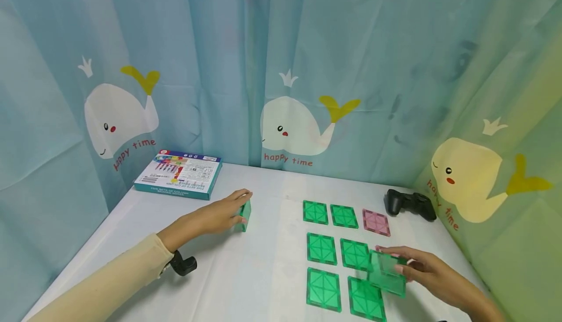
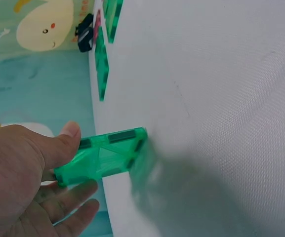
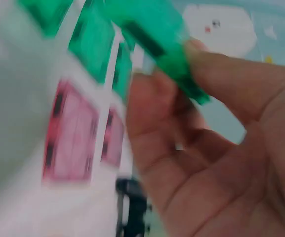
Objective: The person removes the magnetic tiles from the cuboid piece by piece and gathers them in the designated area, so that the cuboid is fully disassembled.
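We read "happy time" in red letters under the white whale (image 1: 298, 127) on the curtain (image 1: 219, 44), dead centre. The same words curve beneath the whale at left (image 1: 116, 117), "happy time" again, tilted upward. Up at the top right edge we catch larger teal letters, "happy time", cut off by the frame. By the yellow whale (image 1: 470, 178) only "time" shows, running down its side. The box (image 1: 180, 173) on the table (image 1: 246, 273) carries print, too small for us to make out.
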